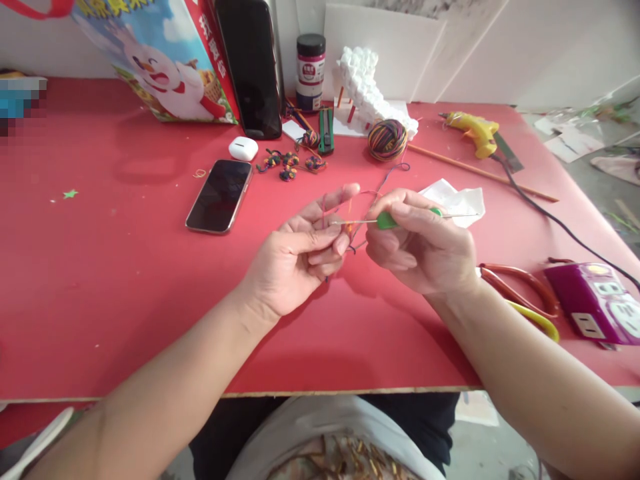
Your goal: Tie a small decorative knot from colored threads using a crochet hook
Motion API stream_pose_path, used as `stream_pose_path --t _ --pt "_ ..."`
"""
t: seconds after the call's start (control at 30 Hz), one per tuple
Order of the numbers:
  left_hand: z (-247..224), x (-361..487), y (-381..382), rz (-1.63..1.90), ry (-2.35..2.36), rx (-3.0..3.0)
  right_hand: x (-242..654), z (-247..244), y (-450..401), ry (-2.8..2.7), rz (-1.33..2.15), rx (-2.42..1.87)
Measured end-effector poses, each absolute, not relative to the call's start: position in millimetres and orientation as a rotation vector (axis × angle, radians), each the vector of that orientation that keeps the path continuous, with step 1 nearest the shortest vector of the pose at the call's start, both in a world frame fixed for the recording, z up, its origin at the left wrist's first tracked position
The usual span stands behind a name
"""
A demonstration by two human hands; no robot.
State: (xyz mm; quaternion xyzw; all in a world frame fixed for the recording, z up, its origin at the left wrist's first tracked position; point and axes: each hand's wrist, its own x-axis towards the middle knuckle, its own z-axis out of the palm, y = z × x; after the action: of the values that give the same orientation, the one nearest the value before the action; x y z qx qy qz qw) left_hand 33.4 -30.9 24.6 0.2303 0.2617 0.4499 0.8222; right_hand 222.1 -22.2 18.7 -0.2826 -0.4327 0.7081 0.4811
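My right hand (420,243) is closed round the green handle of a crochet hook (388,220), its thin metal shaft pointing left and another metal end sticking out to the right. My left hand (305,243) pinches a small piece of multicoloured yarn (349,229) between thumb and fingers, with a strand looped over the raised index finger. The hook's tip meets the yarn at the left fingertips; the exact stitch is too small to make out. Behind the hands, the yarn trails towards a ball of multicoloured yarn (387,140).
Small knotted yarn pieces (289,160), a phone (220,197) and a white earphone case (243,148) lie on the red table (125,280). A yellow glue gun (473,132), a wooden stick (485,173), red-handled pliers (520,283) and a purple power socket (595,300) are to the right.
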Motion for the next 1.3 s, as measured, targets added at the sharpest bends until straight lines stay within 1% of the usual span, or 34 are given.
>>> stream_pose_path --t 0.13,0.23,0.47,0.63,1.07,1.3 --pt "25.1 35.7 -31.9 1.106 0.606 0.572 212.3 15.1 -27.5 -1.010 1.596 -0.733" --pt "25.5 35.0 -31.9 1.128 0.627 0.590 208.0 14.1 -29.7 -1.005 1.553 -0.759" --pt "23.0 34.2 -33.0 1.108 0.621 0.724 209.7 14.3 -29.6 -0.971 1.647 -0.755" --pt "21.9 36.3 -32.2 1.135 0.637 0.828 208.0 14.6 -32.1 -0.999 1.640 -0.731" --pt "22.9 35.3 -29.3 1.125 0.636 0.635 203.3 16.0 -34.3 -0.991 1.571 -0.763" --pt "25.4 35.0 -34.3 1.142 0.653 0.716 201.4 15.3 -34.8 -0.975 1.601 -0.740"
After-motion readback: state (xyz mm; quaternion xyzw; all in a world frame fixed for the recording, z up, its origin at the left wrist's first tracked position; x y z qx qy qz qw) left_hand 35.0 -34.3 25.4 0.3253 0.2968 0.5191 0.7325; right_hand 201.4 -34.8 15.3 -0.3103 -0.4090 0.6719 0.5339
